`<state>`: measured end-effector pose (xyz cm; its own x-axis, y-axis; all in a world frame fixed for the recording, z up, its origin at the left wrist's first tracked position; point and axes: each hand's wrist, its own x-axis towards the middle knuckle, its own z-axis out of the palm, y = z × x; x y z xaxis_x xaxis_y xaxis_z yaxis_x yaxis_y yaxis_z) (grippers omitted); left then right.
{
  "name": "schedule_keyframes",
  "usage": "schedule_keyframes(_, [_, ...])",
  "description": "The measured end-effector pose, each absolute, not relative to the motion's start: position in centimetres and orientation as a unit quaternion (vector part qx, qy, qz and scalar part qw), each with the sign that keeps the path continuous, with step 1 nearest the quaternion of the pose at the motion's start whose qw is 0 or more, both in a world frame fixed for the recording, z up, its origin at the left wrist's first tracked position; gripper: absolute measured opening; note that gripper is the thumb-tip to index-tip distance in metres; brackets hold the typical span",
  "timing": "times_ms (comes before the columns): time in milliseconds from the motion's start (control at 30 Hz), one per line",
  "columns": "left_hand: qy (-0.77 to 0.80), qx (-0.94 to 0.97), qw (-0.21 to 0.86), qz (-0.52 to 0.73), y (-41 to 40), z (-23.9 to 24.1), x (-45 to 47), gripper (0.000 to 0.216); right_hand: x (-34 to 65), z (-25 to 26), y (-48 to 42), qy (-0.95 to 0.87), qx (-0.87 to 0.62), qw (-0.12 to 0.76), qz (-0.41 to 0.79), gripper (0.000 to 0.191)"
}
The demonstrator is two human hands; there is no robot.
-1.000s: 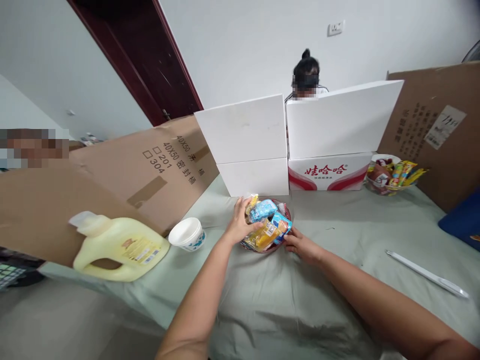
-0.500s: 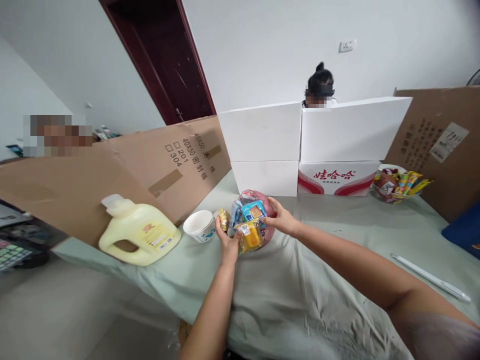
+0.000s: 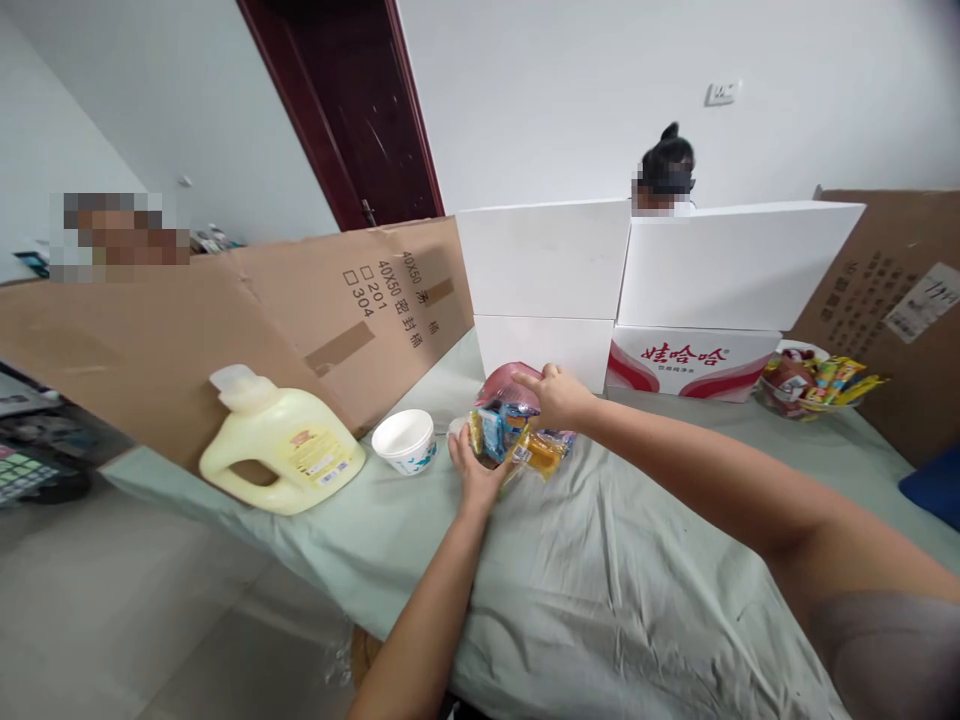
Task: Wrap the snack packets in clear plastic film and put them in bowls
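A pink see-through bowl [image 3: 504, 384] is tipped on its side, its opening facing me. My right hand [image 3: 561, 396] is closed on its upper right edge. Wrapped snack packets [image 3: 491, 436] in blue and gold lie heaped in front of the bowl's mouth. My left hand [image 3: 478, 474] is curled around the left side of this heap, thumb and fingers on the packets. A yellow packet [image 3: 541, 455] lies at the heap's right, below my right hand. Left of my left hand stands a white paper cup [image 3: 405, 443] with a blue pattern.
A pale yellow detergent jug [image 3: 289, 445] stands at the left. White boxes [image 3: 544, 262] and a red-and-white carton [image 3: 694, 362] form a wall behind. Cardboard panels [image 3: 300, 300] flank the cloth. At right is a clear bowl of snacks [image 3: 814, 385]. One person [image 3: 667, 165] sits behind the boxes.
The pink bowl has gone from holding the packets to lying tipped, with packets spilled out towards me. My right hand has moved up over its edge. The view has shifted slightly.
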<state>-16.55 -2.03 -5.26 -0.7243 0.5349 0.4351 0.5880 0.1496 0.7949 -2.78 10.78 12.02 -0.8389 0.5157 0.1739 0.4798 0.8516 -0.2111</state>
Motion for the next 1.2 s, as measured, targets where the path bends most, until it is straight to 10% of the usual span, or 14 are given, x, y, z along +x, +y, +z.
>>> schedule_keyframes(233, [-0.789,-0.480,0.056,-0.379,1.0,-2.2,-14.7,0.101,-0.9,8.3,12.6,-0.956,-0.259,0.133,-0.031,0.061])
schedule_keyframes(500, [-0.808,-0.490,0.029,-0.327,3.9,-2.5,-14.1,0.090,2.7,7.0,14.9,-0.926,-0.292,0.239,-0.016,0.080])
schedule_keyframes(933, [-0.801,-0.536,0.032,-0.265,5.4,-1.2,-15.1,0.079,14.5,1.5,18.2,-0.705,-0.409,0.519,0.259,0.081])
schedule_keyframes(1200, [-0.755,-0.513,0.190,-0.362,4.3,-1.8,-14.1,0.070,21.0,-1.7,19.6,-0.454,-0.559,0.512,0.469,0.066])
